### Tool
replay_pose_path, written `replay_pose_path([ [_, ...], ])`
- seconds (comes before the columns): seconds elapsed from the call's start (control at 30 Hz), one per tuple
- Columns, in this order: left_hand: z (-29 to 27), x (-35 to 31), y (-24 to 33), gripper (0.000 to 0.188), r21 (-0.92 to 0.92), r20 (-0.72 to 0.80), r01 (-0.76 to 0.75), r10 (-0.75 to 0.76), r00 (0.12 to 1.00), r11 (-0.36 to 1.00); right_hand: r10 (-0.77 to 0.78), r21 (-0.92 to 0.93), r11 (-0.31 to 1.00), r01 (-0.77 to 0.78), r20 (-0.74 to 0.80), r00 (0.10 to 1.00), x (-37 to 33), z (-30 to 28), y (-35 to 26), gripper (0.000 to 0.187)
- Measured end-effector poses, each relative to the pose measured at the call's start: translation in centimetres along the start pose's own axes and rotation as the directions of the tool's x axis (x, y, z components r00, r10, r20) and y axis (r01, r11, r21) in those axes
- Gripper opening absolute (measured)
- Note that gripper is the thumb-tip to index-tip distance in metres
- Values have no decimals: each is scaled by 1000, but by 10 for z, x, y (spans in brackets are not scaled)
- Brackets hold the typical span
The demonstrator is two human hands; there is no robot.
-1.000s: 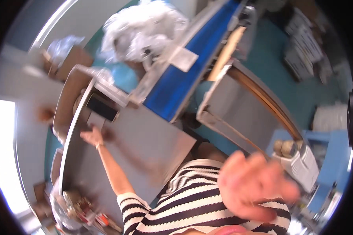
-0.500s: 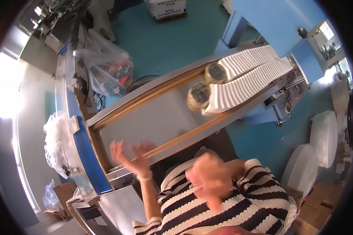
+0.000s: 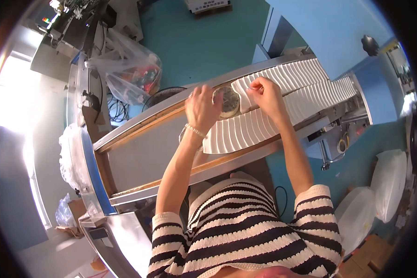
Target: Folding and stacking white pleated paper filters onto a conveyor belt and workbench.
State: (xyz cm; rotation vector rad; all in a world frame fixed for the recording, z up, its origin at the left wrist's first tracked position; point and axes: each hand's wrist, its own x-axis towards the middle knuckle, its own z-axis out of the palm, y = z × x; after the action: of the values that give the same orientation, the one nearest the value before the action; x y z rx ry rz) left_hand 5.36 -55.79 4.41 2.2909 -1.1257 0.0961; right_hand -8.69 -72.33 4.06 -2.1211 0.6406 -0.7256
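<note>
Two side-by-side rows of thin white ridged pieces (image 3: 245, 132) lie along a long metal trough. At the left end of the far row stands a round, dark-topped block (image 3: 228, 103) with a tan wrapped side. My left hand (image 3: 201, 110) is over the trough just left of this block, its thumb spread from the fingers and against or close to the block's edge. Mostly hidden beneath that hand is a second round block at the near row's end. My right hand (image 3: 266, 97) is above the far row, thumb and fingertips pinched together; what they hold, if anything, is hidden.
The trough (image 3: 139, 169) has wooden inner rails and a metal rim. A blue machine housing with a black knob (image 3: 369, 45) stands at the right end. Beyond the trough hang a clear plastic bag (image 3: 136, 76) and cables. White sacks (image 3: 356, 213) lie at the lower right.
Both hands have moved up from near my body to over the rows. The rows now reach further left, and the round blocks have shifted left with them.
</note>
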Motion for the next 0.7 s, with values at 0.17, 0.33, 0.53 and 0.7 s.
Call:
replay_pose_path([
  [0.17,38,40,29,67,-129,165,193,-171,971,973,81,38,995,-88,157,984,15,-3,18,13],
  [0.33,43,67,28,87,-19,360,211,-190,913,977,68,27,997,-73,153,986,16,-8,15,17],
  [0.53,34,74,21,85,-42,539,222,-165,826,974,146,55,986,-159,187,971,16,-9,15,20],
  [0.7,43,76,26,84,120,534,208,-240,811,971,39,-46,998,-36,54,998,11,2,15,13],
])
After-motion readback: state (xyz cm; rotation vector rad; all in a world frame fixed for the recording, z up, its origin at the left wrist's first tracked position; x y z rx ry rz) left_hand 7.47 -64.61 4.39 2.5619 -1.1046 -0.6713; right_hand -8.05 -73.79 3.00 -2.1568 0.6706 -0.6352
